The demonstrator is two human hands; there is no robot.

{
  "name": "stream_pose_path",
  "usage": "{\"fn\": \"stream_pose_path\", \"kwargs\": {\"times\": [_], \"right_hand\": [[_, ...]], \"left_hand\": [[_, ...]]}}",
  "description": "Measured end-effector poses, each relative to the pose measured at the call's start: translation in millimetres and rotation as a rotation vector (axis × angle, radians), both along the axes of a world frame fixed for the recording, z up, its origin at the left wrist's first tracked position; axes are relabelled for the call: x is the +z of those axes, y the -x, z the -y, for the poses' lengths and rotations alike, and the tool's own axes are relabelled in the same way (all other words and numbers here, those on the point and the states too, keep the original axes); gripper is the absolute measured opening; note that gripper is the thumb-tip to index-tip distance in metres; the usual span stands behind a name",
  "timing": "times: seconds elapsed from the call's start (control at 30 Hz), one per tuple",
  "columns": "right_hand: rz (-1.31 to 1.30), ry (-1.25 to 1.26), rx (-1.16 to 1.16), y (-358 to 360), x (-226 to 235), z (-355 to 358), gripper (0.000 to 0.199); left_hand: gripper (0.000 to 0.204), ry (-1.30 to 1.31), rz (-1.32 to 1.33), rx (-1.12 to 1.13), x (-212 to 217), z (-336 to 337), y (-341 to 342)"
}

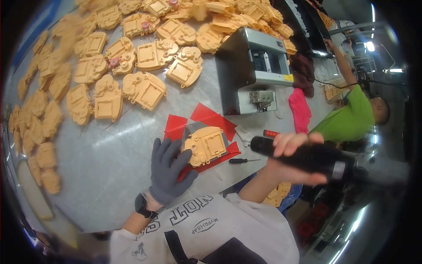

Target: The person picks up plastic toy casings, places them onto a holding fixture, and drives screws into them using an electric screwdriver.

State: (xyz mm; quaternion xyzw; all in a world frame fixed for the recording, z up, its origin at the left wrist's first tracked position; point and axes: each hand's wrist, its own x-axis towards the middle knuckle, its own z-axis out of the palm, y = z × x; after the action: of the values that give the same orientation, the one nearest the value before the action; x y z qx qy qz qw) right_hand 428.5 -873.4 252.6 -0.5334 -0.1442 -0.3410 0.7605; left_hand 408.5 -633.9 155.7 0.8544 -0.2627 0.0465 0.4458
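- two hands at the counter's [110, 176] near edge: gloved left hand [169, 169] spread flat, touching the tan plastic housing [205, 145] on red sheets [211, 118].
- right hand [293, 159] wrapped tight around a black power tool [307, 157].

Bright overhead light, glare on grey table [110, 149], fisheye-bent dark rim, blurred right edge

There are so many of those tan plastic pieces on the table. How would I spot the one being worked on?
Find the grey machine box on the table, then look just below it to the red sheets. One tan plastic piece lies there, steadied by the gloved left hand. Unlike the others, it sits alone on red, apart from the heap.
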Motion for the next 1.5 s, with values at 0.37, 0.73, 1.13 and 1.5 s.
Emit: {"fn": "stream_pose_path", "kwargs": {"times": [0.37,0.73,1.13,1.5], "right_hand": [[-0.034,0.102,0.193,17,-3,-43,0.082],[-0.058,0.126,0.269,13,-12,-44,0.085],[-0.055,0.224,0.383,5,-19,-48,0.081],[-0.030,0.200,0.351,8,-20,-44,0.082]], "left_hand": [[0.051,-0.002,0.006,0.005,-2,-3,-3],[0.052,0.012,-0.001,-0.004,-3,-2,-2],[0.053,0.058,-0.014,-0.023,-4,-5,-3],[0.053,0.036,0.019,-0.010,-7,-4,-4]]}}
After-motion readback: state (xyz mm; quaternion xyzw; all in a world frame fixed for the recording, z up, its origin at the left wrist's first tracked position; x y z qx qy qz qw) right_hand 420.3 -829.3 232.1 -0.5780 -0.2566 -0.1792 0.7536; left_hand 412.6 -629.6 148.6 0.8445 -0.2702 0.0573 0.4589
